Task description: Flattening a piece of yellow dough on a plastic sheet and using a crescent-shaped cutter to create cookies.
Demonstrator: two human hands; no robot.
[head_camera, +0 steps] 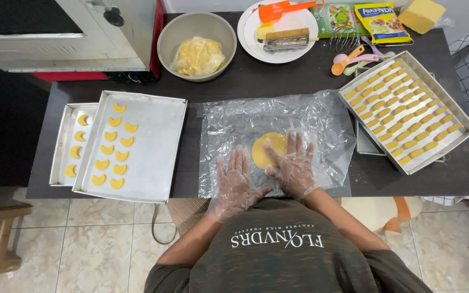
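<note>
Dark table (278,76) over a tiled floor. Clear plastic sheet (278,135) lies at the front edge, centre, with a flattened yellow dough disc (264,149) beneath it. Left hand (234,182), gloved, fingers spread flat on the sheet, grasping nothing. Right hand (294,165), likewise flat, presses the disc's right side. Crescent-filled tray (153,146) towards the left edge.

The gloved right hand (293,164) covers the lower right part of the flat round yellow dough disc (267,149), so its full outline cannot be traced. The larger silver baking tray (153,146) overlaps the smaller silver tray (63,142), hiding its right side. The grey oven (66,32) and the yellow block (422,14) are cut by the top edge.
</note>
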